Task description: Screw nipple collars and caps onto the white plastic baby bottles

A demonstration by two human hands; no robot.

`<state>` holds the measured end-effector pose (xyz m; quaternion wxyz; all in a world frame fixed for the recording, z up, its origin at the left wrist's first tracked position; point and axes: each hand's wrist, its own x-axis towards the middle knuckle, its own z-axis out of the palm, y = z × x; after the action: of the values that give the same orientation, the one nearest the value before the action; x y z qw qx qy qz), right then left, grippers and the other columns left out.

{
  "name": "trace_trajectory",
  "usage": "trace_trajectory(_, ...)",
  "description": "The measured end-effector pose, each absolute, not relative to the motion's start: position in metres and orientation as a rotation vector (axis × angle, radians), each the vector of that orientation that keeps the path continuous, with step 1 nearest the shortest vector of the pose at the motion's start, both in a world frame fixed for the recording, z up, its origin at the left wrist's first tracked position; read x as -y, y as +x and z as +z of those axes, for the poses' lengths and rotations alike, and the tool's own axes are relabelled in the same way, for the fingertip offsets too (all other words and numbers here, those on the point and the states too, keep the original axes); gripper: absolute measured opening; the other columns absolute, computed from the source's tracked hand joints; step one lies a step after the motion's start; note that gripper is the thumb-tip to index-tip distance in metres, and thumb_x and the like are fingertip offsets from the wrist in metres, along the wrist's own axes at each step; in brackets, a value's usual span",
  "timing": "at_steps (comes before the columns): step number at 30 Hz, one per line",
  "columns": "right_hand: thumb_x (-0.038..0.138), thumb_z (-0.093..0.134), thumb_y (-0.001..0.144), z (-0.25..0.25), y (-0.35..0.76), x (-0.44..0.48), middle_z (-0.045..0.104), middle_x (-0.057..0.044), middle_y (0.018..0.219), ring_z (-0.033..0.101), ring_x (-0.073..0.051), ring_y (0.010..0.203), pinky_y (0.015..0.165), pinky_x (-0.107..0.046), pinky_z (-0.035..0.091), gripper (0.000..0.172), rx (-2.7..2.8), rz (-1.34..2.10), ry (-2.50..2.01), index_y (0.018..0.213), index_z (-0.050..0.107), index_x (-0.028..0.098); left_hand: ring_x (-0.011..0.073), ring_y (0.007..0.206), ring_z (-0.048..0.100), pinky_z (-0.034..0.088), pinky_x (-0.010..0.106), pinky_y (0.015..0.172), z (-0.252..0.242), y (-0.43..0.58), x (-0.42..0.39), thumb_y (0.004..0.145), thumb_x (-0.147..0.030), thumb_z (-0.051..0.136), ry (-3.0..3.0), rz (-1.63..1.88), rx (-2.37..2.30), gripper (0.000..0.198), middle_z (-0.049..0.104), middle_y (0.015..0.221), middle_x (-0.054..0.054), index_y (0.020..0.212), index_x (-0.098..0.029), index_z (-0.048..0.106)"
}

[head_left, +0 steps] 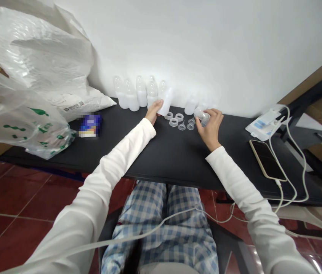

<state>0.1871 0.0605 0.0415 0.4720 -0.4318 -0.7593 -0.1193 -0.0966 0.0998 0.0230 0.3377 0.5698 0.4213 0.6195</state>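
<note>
Holds a white bottle (166, 102) in the left grip (152, 111), clamped on its lower part, with the upper end leaning right, above the black desk (161, 156). Has it just beyond the fingertips, in front of the near end of a row of dome-topped bottles (132, 101) along the wall (206, 45). Pinches a clear dome-shaped piece (200, 113) in the right grip (211, 125), thumb and fingers together on it, with the piece at that grip's left side. Overlaps white bottle bodies (190, 106) behind; cannot tell whether touching. Between both grips, on the desk: loose clear rings (173, 122) and small clear funnel-shaped pieces (181, 126). Well to the right: a phone (267, 160), with a cable attached.
</note>
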Motion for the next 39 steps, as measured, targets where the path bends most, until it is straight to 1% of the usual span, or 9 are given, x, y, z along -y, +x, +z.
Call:
trace_trajectory(3, 0.052, 0.053, 0.098, 0.04, 0.186, -0.061, 0.052, -0.016, 0.122, 0.052, -0.034, 0.119, 0.106, -0.062, 0.042, 0.041, 1.859, -0.281, -1.078, 0.127, 0.05, 0.022, 0.0287, 0.113, 0.07, 0.058, 0.044, 0.094, 0.018, -0.095, -0.1, 0.072, -0.075, 0.076, 1.467, 1.582, -1.177, 0.075, 0.071, 0.119, 0.014, 0.12, -0.02, 0.06)
trace_trajectory(6, 0.052, 0.054, 0.098, 0.039, 0.186, -0.061, 0.054, -0.016, 0.122, 0.052, -0.034, 0.118, 0.105, -0.062, 0.043, 0.044, 1.853, -0.284, -1.096, 0.129, 0.05, 0.021, 0.0273, 0.115, 0.067, 0.054, 0.046, 0.103, 0.012, -0.093, -0.094, 0.071, -0.06, 0.085, 1.573, 1.638, -1.397, 0.064, 0.068, 0.123, 0.013, 0.113, -0.021, 0.056)
trace_trajectory(9, 0.051, 0.056, 0.097, 0.04, 0.186, -0.061, 0.056, -0.016, 0.121, 0.053, -0.033, 0.116, 0.104, -0.061, 0.044, 0.044, 1.834, -0.309, -1.097, 0.128, 0.051, 0.02, 0.0255, 0.112, 0.066, 0.052, 0.047, 0.104, 0.003, -0.092, -0.09, 0.077, -0.051, 0.084, 1.528, 1.772, -1.624, 0.054, 0.065, 0.122, 0.012, 0.108, -0.022, 0.051)
trace_trajectory(12, 0.05, 0.055, 0.097, 0.041, 0.185, -0.059, 0.056, -0.016, 0.122, 0.053, -0.033, 0.115, 0.104, -0.061, 0.044, 0.043, 1.834, -0.289, -1.095, 0.128, 0.05, 0.02, 0.0259, 0.114, 0.064, 0.052, 0.047, 0.103, -0.005, -0.092, -0.091, 0.082, -0.051, 0.08, 1.394, 1.932, -1.724, 0.05, 0.062, 0.119, 0.012, 0.106, -0.023, 0.046)
trace_trajectory(17, 0.05, 0.055, 0.097, 0.041, 0.183, -0.057, 0.055, -0.016, 0.122, 0.052, -0.033, 0.115, 0.104, -0.06, 0.043, 0.044, 1.849, -0.253, -1.091, 0.128, 0.05, 0.02, 0.0272, 0.12, 0.061, 0.048, 0.05, 0.105, -0.004, -0.098, -0.091, 0.089, -0.054, 0.073, 1.547, 1.933, -1.867, 0.048, 0.061, 0.122, 0.012, 0.115, -0.022, 0.048)
trace_trajectory(21, 0.049, 0.057, 0.096, 0.039, 0.182, -0.058, 0.056, -0.016, 0.121, 0.053, -0.032, 0.111, 0.103, -0.06, 0.044, 0.043, 1.807, -0.297, -1.085, 0.126, 0.051, 0.021, 0.0323, 0.13, 0.057, 0.044, 0.054, 0.11, 0.001, -0.097, -0.09, 0.091, -0.056, 0.068, 1.765, 1.921, -1.802, 0.05, 0.063, 0.13, 0.015, 0.125, -0.024, 0.051)
trace_trajectory(27, 0.048, 0.057, 0.095, 0.04, 0.181, -0.057, 0.055, -0.016, 0.12, 0.053, -0.032, 0.112, 0.101, -0.059, 0.044, 0.043, 1.81, -0.267, -1.122, 0.126, 0.051, 0.019, 0.0257, 0.121, 0.063, 0.052, 0.044, 0.102, 0.005, -0.068, -0.105, 0.098, -0.061, 0.056, 1.898, 1.827, -1.606, 0.052, 0.063, 0.133, 0.016, 0.135, -0.024, 0.051)
trace_trajectory(33, 0.046, 0.057, 0.095, 0.042, 0.18, -0.054, 0.057, -0.017, 0.12, 0.054, -0.032, 0.11, 0.099, -0.057, 0.045, 0.042, 1.818, -0.274, -1.13, 0.126, 0.051, 0.019, 0.026, 0.116, 0.065, 0.053, 0.044, 0.102, 0.01, -0.045, -0.123, 0.094, -0.058, 0.064, 1.853, 1.752, -1.542, 0.051, 0.065, 0.125, 0.015, 0.129, -0.022, 0.059)
trace_trajectory(39, 0.044, 0.056, 0.096, 0.041, 0.178, -0.053, 0.057, -0.018, 0.121, 0.055, -0.034, 0.116, 0.099, -0.055, 0.045, 0.041, 1.843, -0.277, -1.117, 0.126, 0.052, 0.017, 0.0275, 0.111, 0.067, 0.055, 0.042, 0.097, 0.013, -0.042, -0.127, 0.089, -0.035, 0.073, 1.879, 1.487, -1.645, 0.047, 0.069, 0.121, 0.015, 0.131, -0.016, 0.062)
